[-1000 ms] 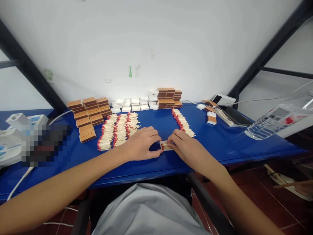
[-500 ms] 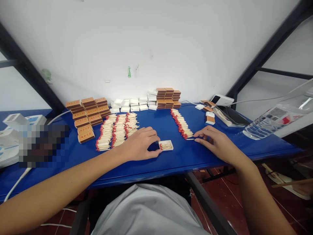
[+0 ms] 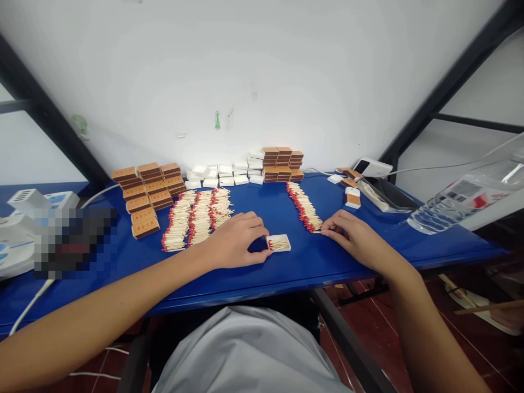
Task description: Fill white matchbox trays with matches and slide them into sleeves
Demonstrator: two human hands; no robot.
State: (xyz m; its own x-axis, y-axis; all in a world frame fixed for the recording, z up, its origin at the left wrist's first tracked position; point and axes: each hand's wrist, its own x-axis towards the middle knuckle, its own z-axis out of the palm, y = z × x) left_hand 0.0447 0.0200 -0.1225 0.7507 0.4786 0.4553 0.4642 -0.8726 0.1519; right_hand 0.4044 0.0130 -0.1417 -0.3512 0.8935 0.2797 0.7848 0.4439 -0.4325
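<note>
My left hand (image 3: 241,240) grips the left end of a small white matchbox tray (image 3: 287,246) between thumb and fingers. Several red-tipped matches (image 3: 278,245) lie inside that tray on the blue table (image 3: 262,278). At the lower end of a slanting row of matches (image 3: 302,206), my right hand (image 3: 347,234) has thumb and forefinger pinched on the tail of a match (image 3: 317,232). Left of my left hand, three thick rows of matches (image 3: 198,215) lie side by side, heads to the left.
Stacked brown matchboxes (image 3: 147,194) stand at the back left, more matchboxes (image 3: 282,164) at back centre beside white trays (image 3: 225,174). A plastic bottle (image 3: 454,202) leans at right. A loose matchbox (image 3: 352,197) and a black tray (image 3: 388,196) sit nearby. A power strip (image 3: 24,229) lies left.
My right hand has moved slightly left, and its thumb and forefinger have closed on the match at the row's end. My left hand stays on the tray.
</note>
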